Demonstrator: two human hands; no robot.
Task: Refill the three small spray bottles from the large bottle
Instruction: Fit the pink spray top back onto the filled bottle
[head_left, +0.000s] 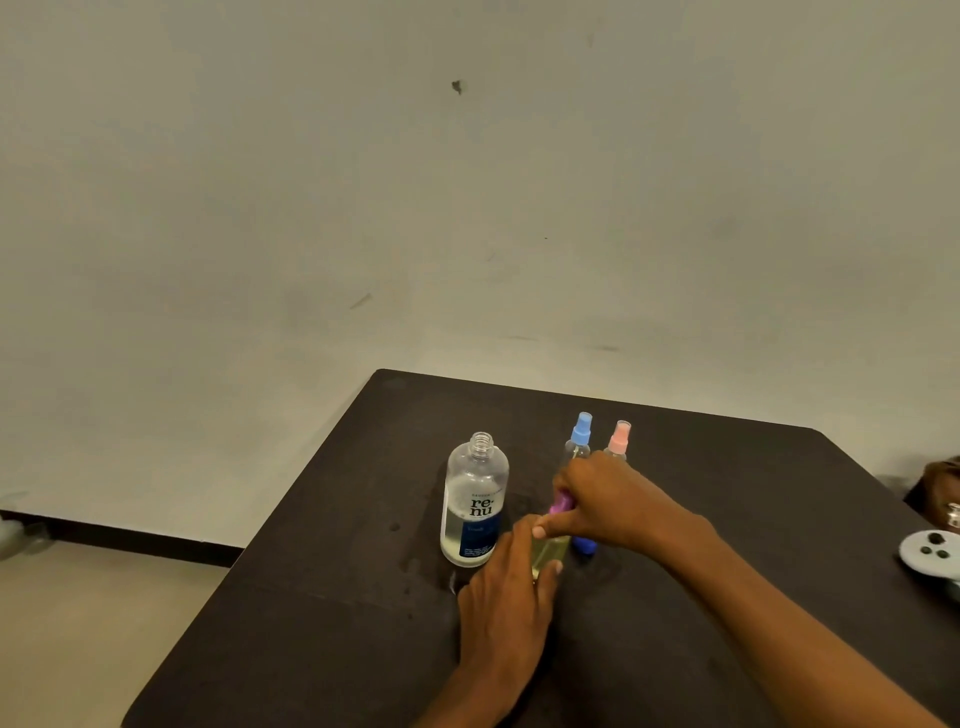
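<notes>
The large bottle (475, 499) stands uncapped on the desk (322, 597), just left of both hands. The left hand (506, 608) grips the body of the purple-capped spray bottle (548, 555) (long axis near upright); the right hand (608, 499) closes on its cap (562, 503) from above.

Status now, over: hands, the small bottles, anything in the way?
Left hand holds small bottle by its body; right hand grips its purple spray top. Large bottle stands uncapped beside them. Blue-topped bottle and pink-topped bottle stand close behind right hand.
</notes>
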